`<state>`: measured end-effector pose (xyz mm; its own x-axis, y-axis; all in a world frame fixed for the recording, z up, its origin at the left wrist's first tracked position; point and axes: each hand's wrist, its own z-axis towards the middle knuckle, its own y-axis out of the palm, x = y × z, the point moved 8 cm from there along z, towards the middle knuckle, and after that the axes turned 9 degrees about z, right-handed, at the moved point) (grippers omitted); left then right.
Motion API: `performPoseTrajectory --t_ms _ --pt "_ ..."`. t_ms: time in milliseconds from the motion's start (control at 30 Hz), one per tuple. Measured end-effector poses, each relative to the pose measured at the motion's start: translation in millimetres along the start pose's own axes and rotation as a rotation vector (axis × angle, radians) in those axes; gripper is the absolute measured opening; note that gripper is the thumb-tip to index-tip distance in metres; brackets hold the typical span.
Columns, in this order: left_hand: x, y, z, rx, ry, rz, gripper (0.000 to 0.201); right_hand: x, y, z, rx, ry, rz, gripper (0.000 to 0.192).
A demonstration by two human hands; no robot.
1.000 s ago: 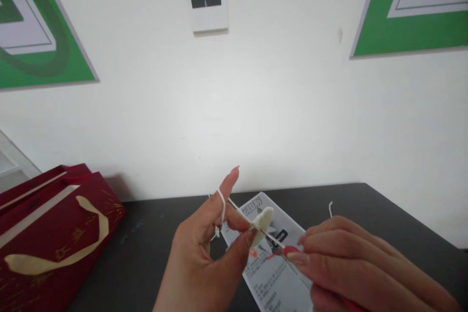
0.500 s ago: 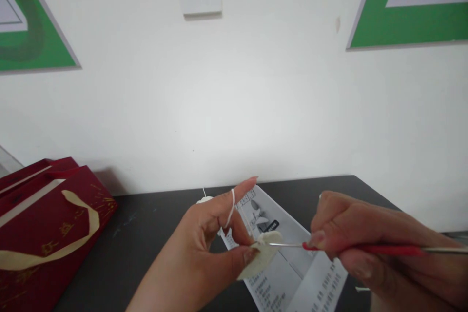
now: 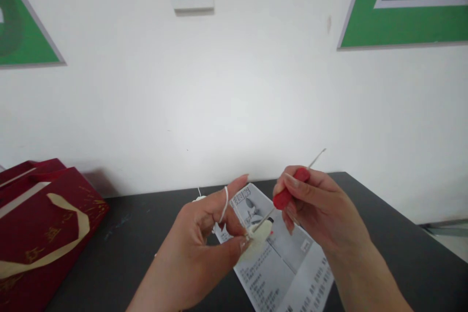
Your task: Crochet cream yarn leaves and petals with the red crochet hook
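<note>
My left hand [image 3: 208, 243] pinches a small pale crochet piece [image 3: 258, 241] between thumb and fingers. White yarn [image 3: 225, 200] loops over its raised index finger. My right hand [image 3: 314, 204] is closed around the red grip of a crochet hook [image 3: 292, 188]. One metal end of the hook reaches down to the crochet piece at the left fingertips, and the other end sticks up to the right. Exactly how the tip meets the stitches is too small to make out. Partly behind the left hand is some white yarn or similar material [image 3: 199, 198].
Under the hands, a printed sheet [image 3: 281, 273] with a picture and text lies on the dark table [image 3: 146, 224]. Dark red gift bags [image 3: 44, 234] with a cream ribbon stand at the left. A white wall with green-framed panels rises behind the table.
My right hand has turned and moved left and up, tilting the hook from nearly level to a steep slant. The left hand keeps its pinch. The whole view has shifted slightly.
</note>
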<state>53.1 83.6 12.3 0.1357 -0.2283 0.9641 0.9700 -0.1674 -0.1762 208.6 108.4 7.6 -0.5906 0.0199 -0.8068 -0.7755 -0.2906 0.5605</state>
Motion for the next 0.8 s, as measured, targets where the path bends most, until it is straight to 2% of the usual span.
performPoseTrajectory --t_ms 67,167,233,367,467,567,667,800 --pt "-1.1 -4.5 -0.4 0.065 -0.031 -0.024 0.011 5.4 -0.3 2.7 0.036 0.012 0.014 0.021" --pt "1.0 -9.5 -2.5 0.125 -0.028 -0.04 0.042 7.3 2.8 3.4 0.05 -0.022 0.029 0.021" --pt "4.1 -13.1 -5.0 0.168 0.007 0.006 0.051 8.3 5.0 3.6 0.05 -0.038 0.057 0.021" --pt "14.0 -22.7 -15.3 0.353 0.138 0.208 0.052 11.2 8.1 3.6 0.051 -0.053 0.116 0.02" --pt "18.1 -22.7 -23.6 0.463 0.192 0.309 0.053 13.7 10.7 2.9 0.045 -0.048 0.154 0.02" --pt "22.2 -18.8 -27.7 0.513 0.24 0.331 0.04 15.8 11.6 3.0 0.047 -0.038 0.17 0.02" --pt "22.6 -16.4 -24.0 0.484 0.23 0.319 0.026 17.2 12.1 3.4 0.044 -0.039 0.16 0.02" --pt "10.0 -14.6 -10.5 0.309 0.09 0.106 0.049 19.7 15.9 0.0 0.016 -0.033 0.125 0.02"
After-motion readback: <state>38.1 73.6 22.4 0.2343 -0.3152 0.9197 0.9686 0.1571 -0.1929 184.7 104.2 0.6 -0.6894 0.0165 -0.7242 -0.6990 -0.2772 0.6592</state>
